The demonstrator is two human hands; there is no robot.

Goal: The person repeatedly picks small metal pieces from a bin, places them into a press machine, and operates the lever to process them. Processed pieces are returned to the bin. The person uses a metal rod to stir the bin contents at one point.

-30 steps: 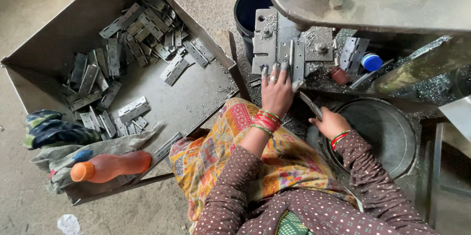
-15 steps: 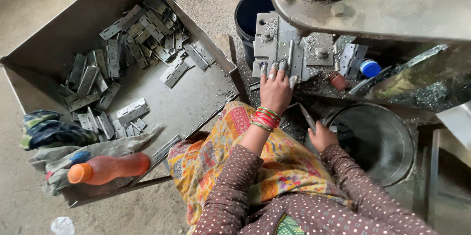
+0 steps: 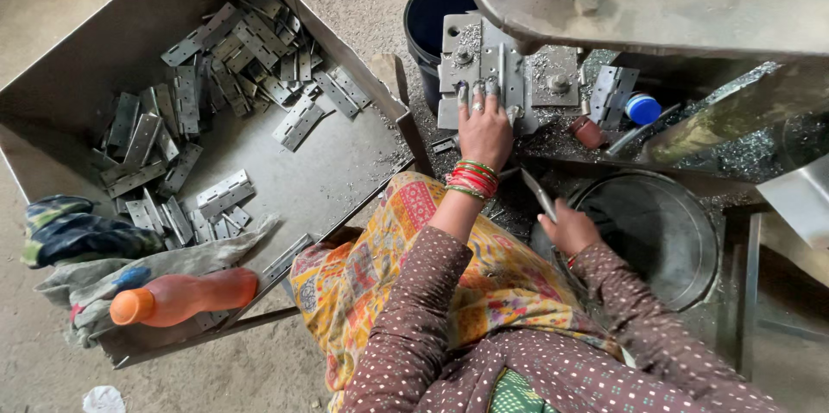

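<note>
Left hand (image 3: 485, 130) lies flat, fingers (image 3: 477, 95) spread on the press plate (image 3: 484, 59). Right hand (image 3: 570, 227) grips a metal strip (image 3: 537, 193), just beside the round pan (image 3: 682, 249)

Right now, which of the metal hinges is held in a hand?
The hinge gripped in the right hand, above the round pan. The other hinges lie loose in the big tray.
</note>
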